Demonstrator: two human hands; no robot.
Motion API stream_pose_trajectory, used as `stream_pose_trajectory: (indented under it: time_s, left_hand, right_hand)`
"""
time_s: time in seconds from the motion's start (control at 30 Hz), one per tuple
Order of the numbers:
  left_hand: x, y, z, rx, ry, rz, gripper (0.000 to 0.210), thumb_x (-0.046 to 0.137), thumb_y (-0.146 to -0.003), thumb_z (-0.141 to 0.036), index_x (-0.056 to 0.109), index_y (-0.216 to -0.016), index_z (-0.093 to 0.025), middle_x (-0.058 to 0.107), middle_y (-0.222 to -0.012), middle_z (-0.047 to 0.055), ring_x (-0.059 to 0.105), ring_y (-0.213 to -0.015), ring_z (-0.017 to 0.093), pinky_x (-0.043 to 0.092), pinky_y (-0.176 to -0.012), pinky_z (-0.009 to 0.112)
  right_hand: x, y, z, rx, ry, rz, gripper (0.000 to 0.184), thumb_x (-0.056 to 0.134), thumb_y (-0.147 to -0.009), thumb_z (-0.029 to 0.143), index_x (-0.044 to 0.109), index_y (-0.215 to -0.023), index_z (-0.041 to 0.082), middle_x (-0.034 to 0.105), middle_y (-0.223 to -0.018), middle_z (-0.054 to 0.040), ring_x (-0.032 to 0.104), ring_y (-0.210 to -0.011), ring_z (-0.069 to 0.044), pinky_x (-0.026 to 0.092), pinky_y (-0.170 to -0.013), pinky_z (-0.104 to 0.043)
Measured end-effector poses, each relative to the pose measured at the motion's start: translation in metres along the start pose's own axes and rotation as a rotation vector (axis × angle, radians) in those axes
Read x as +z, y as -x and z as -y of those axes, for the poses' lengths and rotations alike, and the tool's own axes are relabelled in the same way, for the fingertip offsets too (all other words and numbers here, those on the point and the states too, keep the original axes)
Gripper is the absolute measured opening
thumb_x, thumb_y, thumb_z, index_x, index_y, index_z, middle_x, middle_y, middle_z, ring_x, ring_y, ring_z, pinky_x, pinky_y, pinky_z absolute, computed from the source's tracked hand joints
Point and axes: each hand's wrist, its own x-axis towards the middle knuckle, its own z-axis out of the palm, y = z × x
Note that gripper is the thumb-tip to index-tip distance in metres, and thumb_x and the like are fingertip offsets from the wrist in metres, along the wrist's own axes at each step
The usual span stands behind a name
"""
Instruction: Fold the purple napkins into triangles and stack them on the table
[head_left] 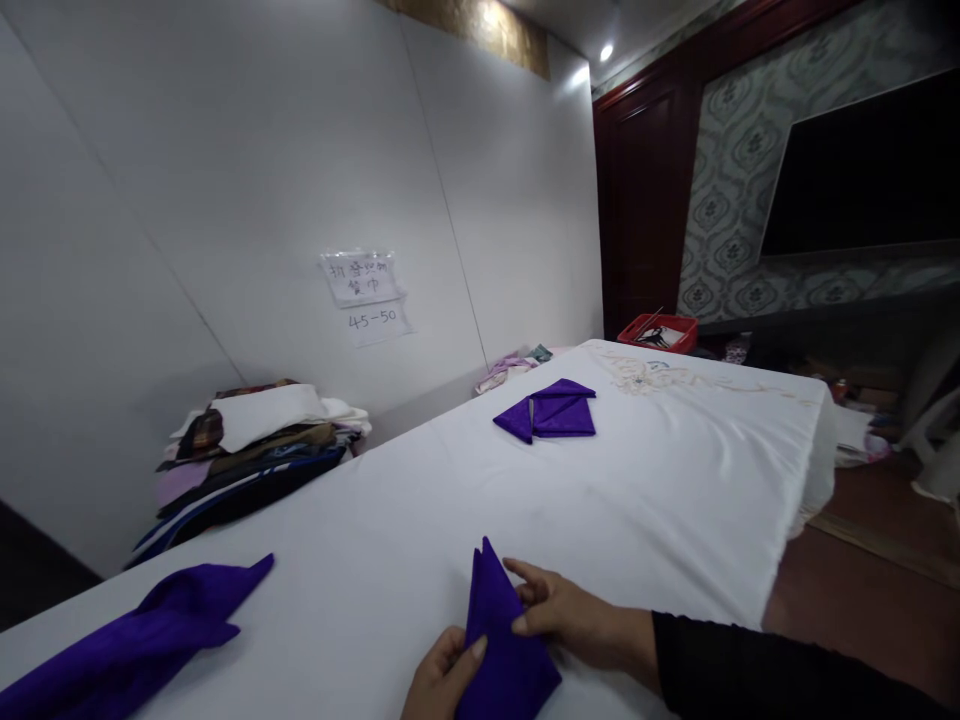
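Observation:
A purple cloth napkin [504, 655], folded to a pointed shape, is between my hands at the near edge of the view, its tip directed away from me. My left hand [444, 672] grips its left edge, thumb on top. At the right edge my right hand [551, 610] pinches the cloth between thumb and fingers, the index finger stretched out. Farther up the table lies another folded purple napkin [562, 415], flat with a triangular point to the left. Loose purple cloth [142, 640] lies bunched at the lower left. The bottom of the held napkin is cut off by the frame.
A white cloth covers the table [660, 500]. Along its left side rises a stack of folded clothes [255, 450], beside a pale wall with a handwritten paper sign [364, 290]. More fabric [510, 370] and a red basket [660, 333] are at the far end.

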Motion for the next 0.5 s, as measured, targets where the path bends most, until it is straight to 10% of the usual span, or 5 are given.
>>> stream_pose_trajectory:
  time_s: [0.27,0.5]
  left_hand:
    - [0.057,-0.028,-0.017,0.087,0.008,0.053,0.039,0.073,-0.055,-0.05,0.055,-0.066,-0.017,0.06,-0.06,-0.002,0.054,-0.055,0.011,0.043,-0.055,0.023]
    - [0.064,-0.042,-0.006,0.059,-0.076,0.022,0.053,0.068,-0.052,-0.063,0.059,-0.074,-0.016,0.063,-0.069,0.003,0.057,-0.055,0.013,0.041,-0.048,0.022]
  right_hand:
    - [-0.025,0.022,0.024,-0.08,-0.084,-0.027,0.054,0.064,-0.06,0.011,0.058,-0.112,0.018,0.067,-0.089,-0.0024,0.062,-0.076,-0.017,0.045,-0.074,-0.029]
    - [-0.134,0.033,0.102,-0.107,0.121,-0.243,0.052,0.059,-0.061,0.011,0.057,-0.113,0.019,0.068,-0.093,-0.0045,0.064,-0.073,-0.017,0.048,-0.068,-0.027]
